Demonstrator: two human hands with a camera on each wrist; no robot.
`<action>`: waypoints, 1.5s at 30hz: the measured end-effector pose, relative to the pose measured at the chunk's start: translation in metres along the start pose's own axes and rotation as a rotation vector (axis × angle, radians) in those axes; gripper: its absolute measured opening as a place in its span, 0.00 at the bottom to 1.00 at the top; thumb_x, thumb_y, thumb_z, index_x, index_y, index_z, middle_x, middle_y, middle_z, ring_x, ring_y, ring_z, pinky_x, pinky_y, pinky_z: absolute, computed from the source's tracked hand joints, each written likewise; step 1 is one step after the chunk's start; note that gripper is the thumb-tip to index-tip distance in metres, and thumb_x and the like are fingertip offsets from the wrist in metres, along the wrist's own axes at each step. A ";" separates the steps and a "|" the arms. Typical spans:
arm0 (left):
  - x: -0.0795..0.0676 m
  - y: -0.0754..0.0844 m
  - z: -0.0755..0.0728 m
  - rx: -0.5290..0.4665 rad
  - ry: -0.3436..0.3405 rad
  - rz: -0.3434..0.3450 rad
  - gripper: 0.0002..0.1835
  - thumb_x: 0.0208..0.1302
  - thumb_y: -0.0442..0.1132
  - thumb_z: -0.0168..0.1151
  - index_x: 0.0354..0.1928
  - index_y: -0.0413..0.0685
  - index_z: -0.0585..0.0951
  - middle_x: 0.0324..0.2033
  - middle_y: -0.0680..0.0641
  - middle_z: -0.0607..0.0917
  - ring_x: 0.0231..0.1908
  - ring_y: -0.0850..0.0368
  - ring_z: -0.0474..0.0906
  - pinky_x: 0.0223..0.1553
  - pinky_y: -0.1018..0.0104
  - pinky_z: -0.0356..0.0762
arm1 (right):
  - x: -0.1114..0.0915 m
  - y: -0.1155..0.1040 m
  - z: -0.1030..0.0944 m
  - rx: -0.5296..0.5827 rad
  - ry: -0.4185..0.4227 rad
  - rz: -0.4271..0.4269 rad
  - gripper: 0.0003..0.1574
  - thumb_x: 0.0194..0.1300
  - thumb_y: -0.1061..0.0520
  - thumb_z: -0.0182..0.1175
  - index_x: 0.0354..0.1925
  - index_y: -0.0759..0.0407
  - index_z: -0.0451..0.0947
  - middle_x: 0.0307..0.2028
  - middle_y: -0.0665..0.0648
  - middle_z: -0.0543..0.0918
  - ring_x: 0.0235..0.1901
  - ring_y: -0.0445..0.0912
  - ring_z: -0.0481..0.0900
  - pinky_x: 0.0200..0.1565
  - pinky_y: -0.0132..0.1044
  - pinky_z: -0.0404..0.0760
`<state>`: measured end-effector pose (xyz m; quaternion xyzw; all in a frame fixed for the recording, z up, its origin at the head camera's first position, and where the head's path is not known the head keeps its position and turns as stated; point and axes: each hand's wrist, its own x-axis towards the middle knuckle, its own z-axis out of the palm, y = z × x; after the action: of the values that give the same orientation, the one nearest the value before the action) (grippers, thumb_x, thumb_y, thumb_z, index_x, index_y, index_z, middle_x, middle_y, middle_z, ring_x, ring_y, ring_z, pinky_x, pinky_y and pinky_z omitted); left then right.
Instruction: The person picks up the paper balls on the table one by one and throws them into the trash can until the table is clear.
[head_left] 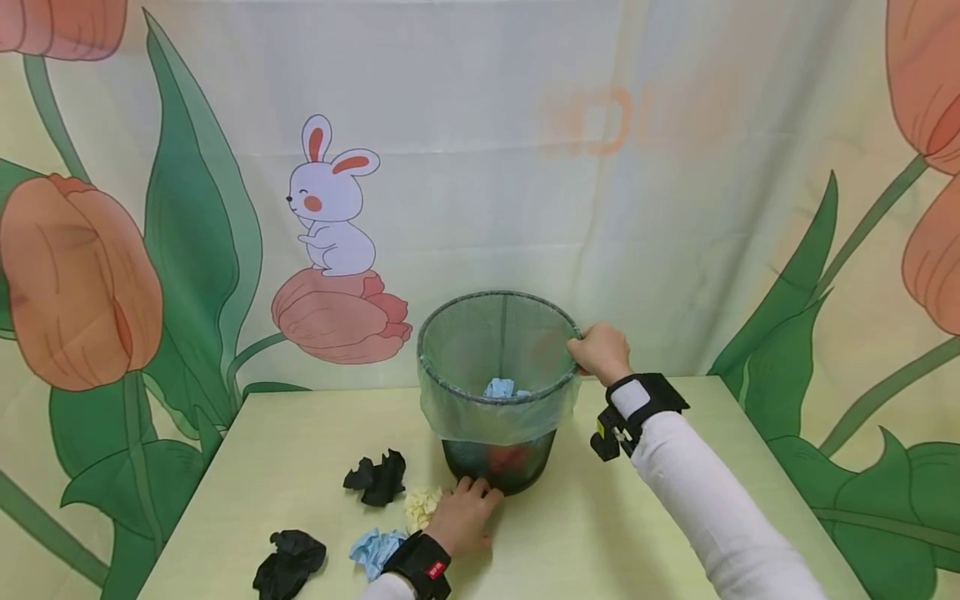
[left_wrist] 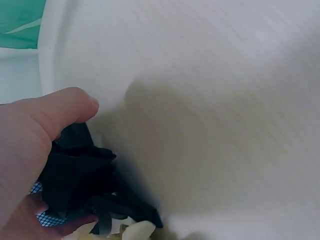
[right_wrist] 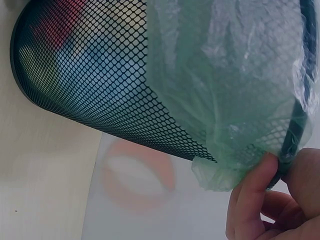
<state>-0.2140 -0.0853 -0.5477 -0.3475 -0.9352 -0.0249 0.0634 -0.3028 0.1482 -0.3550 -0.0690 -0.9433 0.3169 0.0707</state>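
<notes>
A black mesh wastebasket (head_left: 534,462) with a green plastic liner (head_left: 480,423) stands on the table, slightly tilted. My right hand (head_left: 602,352) pinches its rim and liner at the right, thumb and fingers (right_wrist: 252,195) about the edge. At the basket's base, my left hand (head_left: 465,518) holds a crumpled black paper (left_wrist: 75,180) between thumb and fingers; the head view hides this paper. Crumpled yellow paper (head_left: 422,507) lies right beside the left hand. Inside the basket are crumpled blue paper (head_left: 498,387) and something red (head_left: 506,457).
Left of the basket lie another black crumpled paper (head_left: 378,479), a second black one (head_left: 288,565) nearer the front, and a blue crumpled paper (head_left: 375,550) by the left wrist. A printed curtain (head_left: 480,167) hangs behind the pale table (head_left: 637,517).
</notes>
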 end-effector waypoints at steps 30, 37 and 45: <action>-0.012 0.001 0.031 0.023 0.033 -0.110 0.31 0.31 0.47 0.77 0.44 0.51 0.78 0.38 0.45 0.75 0.37 0.47 0.73 0.18 0.58 0.74 | -0.013 0.000 0.003 0.011 0.018 0.000 0.28 0.55 0.62 0.49 0.03 0.50 0.55 0.02 0.46 0.63 0.07 0.39 0.70 0.11 0.28 0.58; -0.014 0.005 0.029 0.027 -0.003 -0.085 0.31 0.31 0.47 0.77 0.44 0.50 0.79 0.39 0.45 0.75 0.39 0.47 0.73 0.19 0.58 0.75 | -0.014 0.000 0.003 0.014 0.025 -0.009 0.28 0.55 0.63 0.49 0.04 0.50 0.54 0.02 0.46 0.61 0.08 0.39 0.69 0.11 0.28 0.58; -0.017 0.006 0.034 0.042 0.016 -0.057 0.24 0.32 0.45 0.76 0.37 0.54 0.78 0.35 0.48 0.76 0.33 0.51 0.73 0.15 0.62 0.71 | -0.014 0.000 0.003 0.014 0.027 -0.014 0.28 0.55 0.63 0.49 0.03 0.49 0.55 0.02 0.45 0.62 0.07 0.39 0.69 0.11 0.28 0.58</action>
<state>-0.2005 -0.0882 -0.5833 -0.3192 -0.9445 -0.0097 0.0774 -0.2894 0.1439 -0.3587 -0.0660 -0.9406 0.3218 0.0862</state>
